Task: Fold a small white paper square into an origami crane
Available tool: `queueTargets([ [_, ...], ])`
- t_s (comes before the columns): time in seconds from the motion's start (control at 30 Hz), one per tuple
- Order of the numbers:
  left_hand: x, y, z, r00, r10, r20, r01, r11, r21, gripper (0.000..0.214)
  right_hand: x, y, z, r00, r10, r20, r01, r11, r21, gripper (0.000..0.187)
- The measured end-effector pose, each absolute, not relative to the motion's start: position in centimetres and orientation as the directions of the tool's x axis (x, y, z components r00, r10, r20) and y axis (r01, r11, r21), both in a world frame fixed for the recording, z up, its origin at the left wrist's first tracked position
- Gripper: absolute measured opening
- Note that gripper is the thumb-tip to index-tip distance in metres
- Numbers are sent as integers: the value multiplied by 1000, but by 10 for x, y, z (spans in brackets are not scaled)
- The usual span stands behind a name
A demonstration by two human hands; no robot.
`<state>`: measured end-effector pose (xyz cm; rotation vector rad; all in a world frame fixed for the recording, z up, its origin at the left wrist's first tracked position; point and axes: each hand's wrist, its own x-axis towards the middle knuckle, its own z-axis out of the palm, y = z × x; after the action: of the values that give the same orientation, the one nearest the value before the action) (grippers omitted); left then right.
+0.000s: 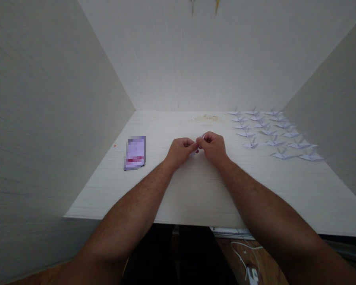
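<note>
Above the middle of the white table, my left hand [182,150] and my right hand [212,146] meet with their fingertips nearly together. Both are closed on a small folded piece of white paper [192,152]. Its pale tips stick out below the left fingers and above the right thumb; the fingers hide the rest, so its exact shape does not show. To the right of my right hand stand several white origami cranes [250,145], set out in rough rows toward the back right corner.
A phone-like rectangle [135,152], blurred by pixelation, lies left on the table [166,122]. Brownish marks [210,117] stain the tabletop near the back wall. Walls enclose three sides. A small red dot [114,145] is at the left edge. White cables [240,257] lie on the floor below.
</note>
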<state>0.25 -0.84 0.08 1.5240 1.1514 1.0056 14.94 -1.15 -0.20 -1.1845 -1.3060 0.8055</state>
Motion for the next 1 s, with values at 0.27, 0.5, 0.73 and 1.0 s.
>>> queueTargets([
  [0.27, 2, -10, 4, 278, 961, -9, 198, -49, 979, 22, 153, -13, 6, 207, 956, 209, 136, 183, -974, 22],
  [0.5, 3, -12, 9, 267, 961, -69, 196, 15, 980, 17, 157, -7, 3, 244, 951, 192, 64, 182, -981, 23],
  [0.73, 2, -11, 9, 297, 953, -64, 240, -9, 971, 17, 160, -2, -3, 280, 940, 194, 29, 193, -981, 24],
  [1.0, 2, -12, 9, 295, 952, 77, 456, -211, 865, 27, 162, -2, -1, 290, 937, 195, 14, 200, -980, 25],
])
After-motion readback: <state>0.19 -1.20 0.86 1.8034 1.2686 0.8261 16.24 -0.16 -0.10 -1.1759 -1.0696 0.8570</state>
